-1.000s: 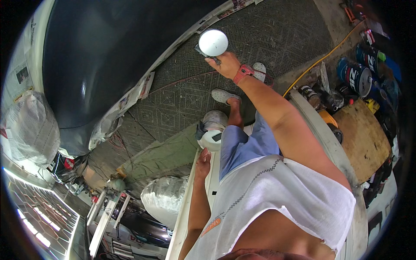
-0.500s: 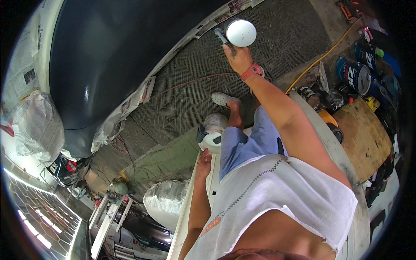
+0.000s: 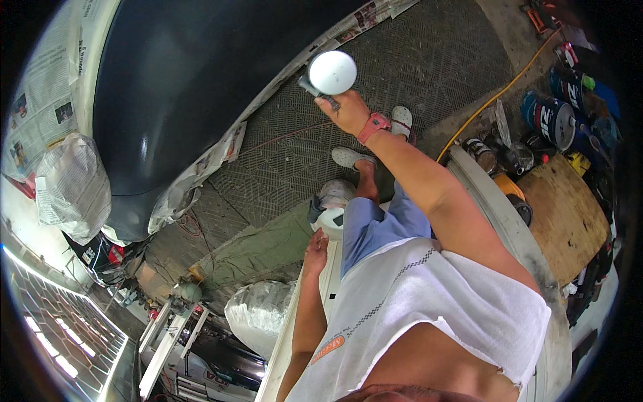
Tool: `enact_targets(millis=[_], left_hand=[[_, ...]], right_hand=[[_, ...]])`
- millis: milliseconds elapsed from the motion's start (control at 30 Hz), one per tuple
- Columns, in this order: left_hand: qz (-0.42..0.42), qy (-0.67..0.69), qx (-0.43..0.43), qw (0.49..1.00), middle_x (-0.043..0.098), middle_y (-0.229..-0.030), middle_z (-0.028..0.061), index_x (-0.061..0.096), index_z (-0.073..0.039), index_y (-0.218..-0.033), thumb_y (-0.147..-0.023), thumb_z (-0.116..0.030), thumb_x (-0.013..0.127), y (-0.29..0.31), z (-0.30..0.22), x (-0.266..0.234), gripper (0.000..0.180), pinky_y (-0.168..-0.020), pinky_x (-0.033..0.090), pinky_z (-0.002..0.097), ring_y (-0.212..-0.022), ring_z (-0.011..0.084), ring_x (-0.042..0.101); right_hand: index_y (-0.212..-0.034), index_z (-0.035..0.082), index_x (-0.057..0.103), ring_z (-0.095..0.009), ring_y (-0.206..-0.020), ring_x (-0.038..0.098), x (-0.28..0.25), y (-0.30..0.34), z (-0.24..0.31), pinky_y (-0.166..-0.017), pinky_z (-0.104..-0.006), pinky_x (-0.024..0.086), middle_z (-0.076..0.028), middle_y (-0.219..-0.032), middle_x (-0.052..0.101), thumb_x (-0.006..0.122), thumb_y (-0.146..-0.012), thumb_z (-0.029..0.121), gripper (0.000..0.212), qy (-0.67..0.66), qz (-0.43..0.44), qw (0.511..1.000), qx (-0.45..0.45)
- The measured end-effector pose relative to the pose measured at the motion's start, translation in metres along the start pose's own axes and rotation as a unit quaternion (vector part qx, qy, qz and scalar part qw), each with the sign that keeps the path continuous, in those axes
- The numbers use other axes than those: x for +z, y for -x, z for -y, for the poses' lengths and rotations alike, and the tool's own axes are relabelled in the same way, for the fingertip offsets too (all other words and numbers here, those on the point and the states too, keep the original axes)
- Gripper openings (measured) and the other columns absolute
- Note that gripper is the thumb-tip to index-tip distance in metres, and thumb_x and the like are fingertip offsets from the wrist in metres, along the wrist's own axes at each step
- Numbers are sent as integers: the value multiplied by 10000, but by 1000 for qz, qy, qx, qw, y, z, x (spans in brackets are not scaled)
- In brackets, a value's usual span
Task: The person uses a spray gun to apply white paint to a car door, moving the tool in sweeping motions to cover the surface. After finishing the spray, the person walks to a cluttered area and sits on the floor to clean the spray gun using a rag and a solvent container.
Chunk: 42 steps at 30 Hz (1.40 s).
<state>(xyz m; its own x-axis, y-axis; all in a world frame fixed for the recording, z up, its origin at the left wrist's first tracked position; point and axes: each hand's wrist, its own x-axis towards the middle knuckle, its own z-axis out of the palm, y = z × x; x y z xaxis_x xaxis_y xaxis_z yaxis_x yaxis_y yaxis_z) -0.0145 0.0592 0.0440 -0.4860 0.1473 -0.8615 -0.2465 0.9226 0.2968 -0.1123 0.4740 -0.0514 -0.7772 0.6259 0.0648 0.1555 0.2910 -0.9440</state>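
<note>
A paint spray gun with a round white-topped cup (image 3: 333, 72) is in my right hand (image 3: 349, 112), its fingers wrapped around the handle. The gun's grey metal nose points left, toward a large, glossy black car body panel (image 3: 174, 87); a gap shows between them in the picture. A red watch sits on my right wrist. My left hand (image 3: 315, 252) hangs low beside my leg, loosely bent, with its fingers apart and nothing visible in it. Just beyond it stands a white rounded container (image 3: 329, 221) with a dark cloth at its side.
Newspaper masking (image 3: 231, 144) lines the panel's edge, and a plastic-wrapped part (image 3: 74, 187) juts out at left. A yellow hose (image 3: 482, 100) and a thin red hose (image 3: 281, 137) cross the floor. Blue paint pails (image 3: 546, 117) and a wooden board (image 3: 562, 214) stand at right.
My right hand has moved left with the spray gun, nearer to the black panel and slightly closer to me. The view has shifted a little. My left hand stays where it was.
</note>
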Motion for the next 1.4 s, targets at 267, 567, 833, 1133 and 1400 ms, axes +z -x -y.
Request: enact_targets(millis=[267,567,833,1133,1400], left_hand=[[16,3,-31,999,589,-1418,196,483,-32,-1478,-1048,-376,572,11,-24,-1,558,-1070,458,358,-1267,262,607],[-1,-9,-10,1000,603,-1400,197,494,-33,-1471,-1046,-388,572,12,-18,1,558,-1081,447,351,-1285,250,594],[-11,6,-12,1000,615,-1395,174,514,-69,-1468,-1033,-413,588,12,-10,-1,560,-1078,448,344,-1285,245,596],[-20,-20,-3,1000,611,-1404,172,514,-76,-1471,-1031,-457,567,12,-4,-3,585,-1081,448,357,-1287,266,599],[-13,-22,1,1000,595,-1423,179,510,-49,-1461,-1034,-435,563,5,11,5,579,-1088,444,363,-1306,269,586]], right_hand=[[-1083,15,724,-476,-964,662,-40,-18,-18,-811,-503,549,-260,-1028,706,647,-959,389,401,53,-150,987,7],[-1047,57,742,-417,-883,699,-21,-7,14,-766,-476,569,-208,-972,729,653,-952,395,362,20,-48,998,-45],[-1038,24,745,-415,-896,699,13,5,53,-784,-462,574,-208,-982,733,669,-945,387,381,-27,64,997,-27],[-1093,47,729,-426,-924,691,-19,-3,40,-794,-474,560,-219,-997,726,671,-944,376,366,22,-88,995,-35],[-1034,66,738,-412,-933,687,-38,4,49,-804,-469,550,-182,-1002,728,700,-924,334,292,9,-130,988,-79]])
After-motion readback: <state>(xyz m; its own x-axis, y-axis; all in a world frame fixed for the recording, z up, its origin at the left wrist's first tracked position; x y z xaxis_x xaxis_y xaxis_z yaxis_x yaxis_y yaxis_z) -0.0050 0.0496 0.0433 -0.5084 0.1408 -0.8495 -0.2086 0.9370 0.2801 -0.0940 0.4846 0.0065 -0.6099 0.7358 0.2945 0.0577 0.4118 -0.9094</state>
